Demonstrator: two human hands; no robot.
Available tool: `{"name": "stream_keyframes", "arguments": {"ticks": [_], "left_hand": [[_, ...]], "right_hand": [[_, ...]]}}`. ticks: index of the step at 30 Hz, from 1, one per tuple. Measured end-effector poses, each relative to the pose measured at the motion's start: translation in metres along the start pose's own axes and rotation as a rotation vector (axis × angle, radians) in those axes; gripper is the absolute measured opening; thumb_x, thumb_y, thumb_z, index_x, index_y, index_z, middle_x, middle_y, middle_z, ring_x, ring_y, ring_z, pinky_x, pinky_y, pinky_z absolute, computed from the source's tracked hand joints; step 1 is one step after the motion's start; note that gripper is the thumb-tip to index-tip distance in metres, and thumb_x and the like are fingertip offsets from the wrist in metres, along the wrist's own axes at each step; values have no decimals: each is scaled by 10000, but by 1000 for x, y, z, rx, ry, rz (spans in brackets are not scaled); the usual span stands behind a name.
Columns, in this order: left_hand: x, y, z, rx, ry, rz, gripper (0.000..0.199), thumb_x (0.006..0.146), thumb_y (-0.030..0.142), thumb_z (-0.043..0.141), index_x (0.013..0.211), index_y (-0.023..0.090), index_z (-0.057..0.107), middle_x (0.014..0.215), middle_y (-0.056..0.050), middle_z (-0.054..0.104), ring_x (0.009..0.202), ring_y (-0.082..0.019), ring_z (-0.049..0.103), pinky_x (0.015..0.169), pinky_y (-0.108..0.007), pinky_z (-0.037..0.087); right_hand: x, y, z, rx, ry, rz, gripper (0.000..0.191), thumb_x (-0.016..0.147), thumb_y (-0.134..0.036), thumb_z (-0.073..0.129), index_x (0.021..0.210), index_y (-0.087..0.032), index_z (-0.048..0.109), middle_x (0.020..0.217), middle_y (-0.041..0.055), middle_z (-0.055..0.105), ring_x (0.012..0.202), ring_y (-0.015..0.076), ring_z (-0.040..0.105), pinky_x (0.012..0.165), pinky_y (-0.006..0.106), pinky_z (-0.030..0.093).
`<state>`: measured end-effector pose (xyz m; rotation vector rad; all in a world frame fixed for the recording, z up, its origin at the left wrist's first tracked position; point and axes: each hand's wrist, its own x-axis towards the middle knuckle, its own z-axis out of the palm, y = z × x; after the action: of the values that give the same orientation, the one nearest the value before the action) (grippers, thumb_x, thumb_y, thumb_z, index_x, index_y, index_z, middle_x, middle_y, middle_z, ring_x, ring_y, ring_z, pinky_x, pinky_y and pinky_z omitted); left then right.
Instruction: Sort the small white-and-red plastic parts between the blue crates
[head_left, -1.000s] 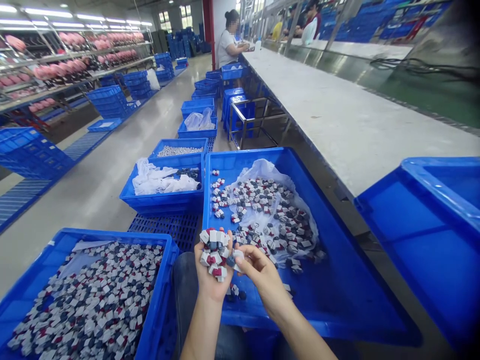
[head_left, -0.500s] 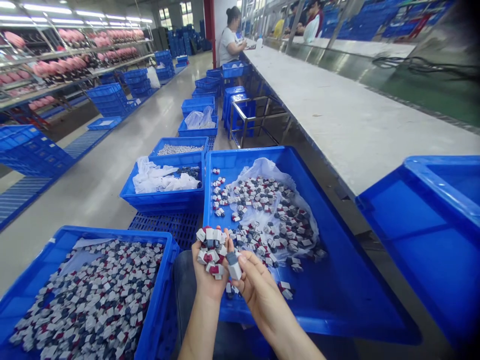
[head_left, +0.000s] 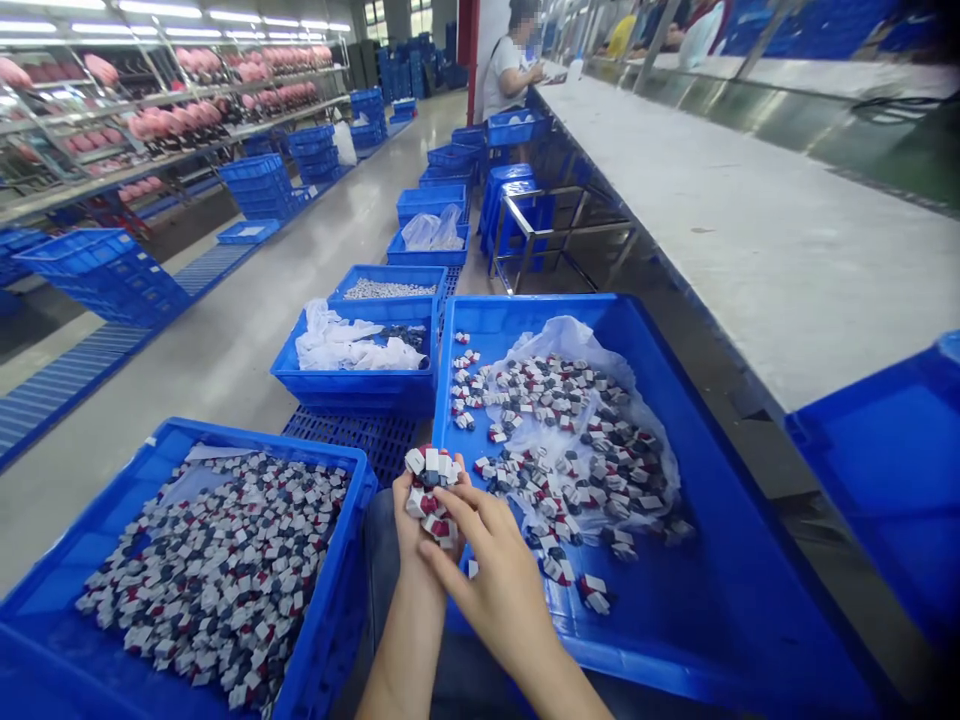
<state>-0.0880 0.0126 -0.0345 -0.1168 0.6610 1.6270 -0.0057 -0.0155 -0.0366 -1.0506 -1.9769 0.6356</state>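
Observation:
Small white, dark grey and red plastic blocks lie piled in my left hand, whose fingers curl around them from below. Over that pile reaches my right hand, thumb and fingers apart, fingertips touching or just above the blocks. No piece shows between those fingers. Beyond both hands, a large blue tub holds a clear plastic bag spread open with many similar blocks, some loose on the tub floor. At lower left, a blue crate is filled with more such blocks.
Blue crates with white bags and small parts line the floor ahead. A long white workbench runs along the right, beside another blue tub. Blue stools and a metal frame stand near a seated person.
The grey-and-white block held in my right fingers is no longer seen there. My right hand has moved over the pile in my left palm. The view has swung left.

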Motion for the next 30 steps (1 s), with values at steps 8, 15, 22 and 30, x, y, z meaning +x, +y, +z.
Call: {"name": "stream_keyframes", "arguments": {"ticks": [8, 15, 22, 30], "left_hand": [[-15, -5, 10, 70, 65, -98, 238, 731, 364, 499, 697, 141, 576, 568, 4, 531, 453, -91, 487, 585, -232, 481], [-22, 6, 24, 66, 45, -48, 282, 749, 362, 474, 846, 139, 618, 815, -82, 631, 693, -153, 595, 590, -225, 478], [-25, 7, 30, 57, 60, -89, 301, 742, 370, 493, 904, 145, 611, 811, -82, 650, 680, -152, 605, 642, -253, 492], [-23, 6, 27, 60, 33, -111, 307, 759, 378, 474, 921, 145, 593, 755, -53, 641, 633, -139, 590, 628, -247, 486]], "right_hand": [[-2, 9, 4, 217, 39, 181, 303, 809, -287, 519, 1093, -228, 435, 913, 38, 551, 740, 153, 532, 656, 268, 441], [5, -1, -5, 992, 89, 507, 255, 798, -414, 524, 952, -226, 447, 619, -53, 420, 455, 58, 347, 401, 161, 295], [7, -10, -10, 1577, 63, 613, 211, 805, -373, 528, 890, -183, 500, 533, -59, 376, 403, 33, 264, 332, 114, 239], [13, -19, -18, 2073, 35, 785, 183, 783, -285, 561, 718, -127, 495, 617, -45, 399, 407, 1, 278, 304, 75, 257]]}}
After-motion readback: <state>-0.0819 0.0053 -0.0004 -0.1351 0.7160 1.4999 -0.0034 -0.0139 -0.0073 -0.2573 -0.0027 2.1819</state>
